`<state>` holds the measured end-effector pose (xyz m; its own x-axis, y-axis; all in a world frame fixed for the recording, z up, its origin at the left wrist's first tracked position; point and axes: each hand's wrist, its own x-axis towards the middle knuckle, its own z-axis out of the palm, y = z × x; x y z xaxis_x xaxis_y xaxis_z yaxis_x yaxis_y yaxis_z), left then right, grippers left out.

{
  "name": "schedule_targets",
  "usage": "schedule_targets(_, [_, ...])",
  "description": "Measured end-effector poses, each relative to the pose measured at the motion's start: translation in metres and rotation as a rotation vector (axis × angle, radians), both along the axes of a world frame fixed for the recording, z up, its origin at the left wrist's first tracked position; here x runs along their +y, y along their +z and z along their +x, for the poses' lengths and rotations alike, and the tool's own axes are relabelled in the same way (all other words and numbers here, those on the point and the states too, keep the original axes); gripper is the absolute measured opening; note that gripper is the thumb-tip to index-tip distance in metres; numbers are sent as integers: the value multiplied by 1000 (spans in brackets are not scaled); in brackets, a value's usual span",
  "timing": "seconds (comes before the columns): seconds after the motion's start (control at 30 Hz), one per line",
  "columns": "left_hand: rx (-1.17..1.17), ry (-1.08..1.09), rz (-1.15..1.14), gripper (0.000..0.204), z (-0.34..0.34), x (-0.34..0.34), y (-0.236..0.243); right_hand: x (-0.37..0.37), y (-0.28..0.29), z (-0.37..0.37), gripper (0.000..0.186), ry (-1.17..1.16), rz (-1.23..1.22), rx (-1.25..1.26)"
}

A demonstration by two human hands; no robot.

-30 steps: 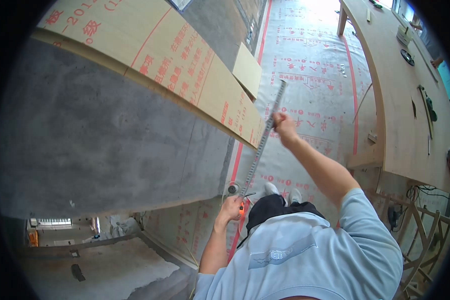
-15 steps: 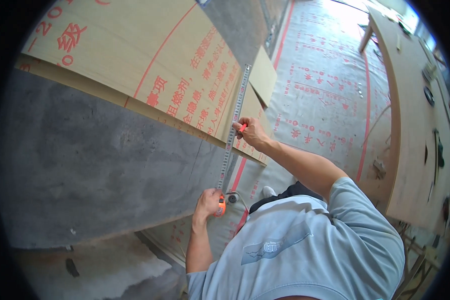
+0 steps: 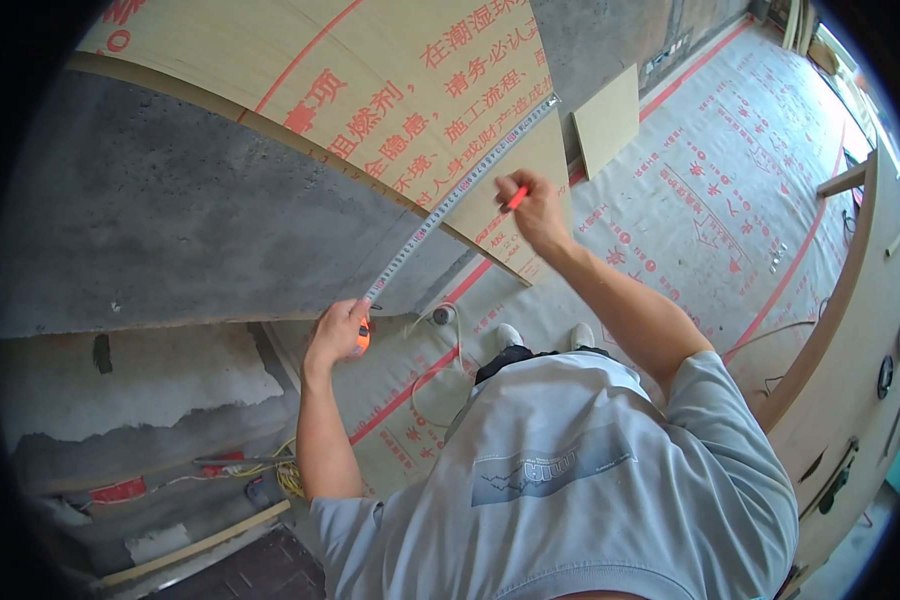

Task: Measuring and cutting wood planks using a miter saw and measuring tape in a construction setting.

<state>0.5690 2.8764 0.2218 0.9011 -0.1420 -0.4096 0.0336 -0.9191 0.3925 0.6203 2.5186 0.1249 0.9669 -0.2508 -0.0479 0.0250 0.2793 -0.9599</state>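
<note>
Left hand [image 3: 338, 333] grasps orange tape measure [image 3: 363, 341] off the near edge of the board [image 3: 380, 75], probably so the blade [image 3: 450, 198] can span it; blade tip at the board's far edge, can't tell if hooked. Right hand [image 3: 538, 213] clenched round red pen-like stick [image 3: 518, 198], over the board beside the blade, likely for handiness.

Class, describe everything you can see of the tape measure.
The tape measure's orange and black case is held in the left hand, which partly hides it. Its long, thin, metal-looking blade, pale with dark scale marks, is pulled out, slightly bowed, running up and right across the printed board to near the board's right edge. The right hand is close beside the blade; contact with the board is unclear.
</note>
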Motion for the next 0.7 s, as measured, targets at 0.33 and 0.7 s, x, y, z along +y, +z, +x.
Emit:
schedule_targets(0.33, [17,-14,60,50,14,-11,5,-115,71,71,36,-436,-466,-297])
schedule_targets(0.7, [425,-59,-524,18,-28,-33,-131,-93,156,83,51,-265,-529,-409])
